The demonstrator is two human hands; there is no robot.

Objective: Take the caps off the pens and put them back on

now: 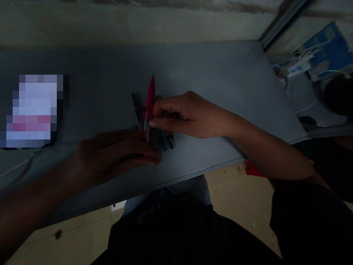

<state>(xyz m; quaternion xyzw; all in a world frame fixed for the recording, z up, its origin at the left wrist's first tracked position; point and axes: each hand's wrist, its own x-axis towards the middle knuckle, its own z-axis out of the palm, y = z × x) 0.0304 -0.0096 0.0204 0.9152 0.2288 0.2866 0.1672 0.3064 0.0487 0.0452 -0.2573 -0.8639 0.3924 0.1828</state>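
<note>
A pink-red pen (150, 95) with a clear barrel stands tilted over the table, its bare tip pointing away from me. My right hand (183, 116) pinches its barrel between thumb and fingers. Close to the pen's lower end, my left hand (121, 149) has its fingers closed on a small red piece (156, 157), which looks like a pen cap; the fingers cover most of it. Beneath and beside my hands lie several other pens, among them a dark pen (134, 100) on the left and a blue-and-black pen (167, 141) on the right, partly hidden.
The grey table (220, 73) runs along a pale wall (165, 25). A phone with a blurred screen (33, 110) is at the left, near a cable (16, 169). Past the table's right end are cables and a blue package (328, 48). The front edge is close to my lap.
</note>
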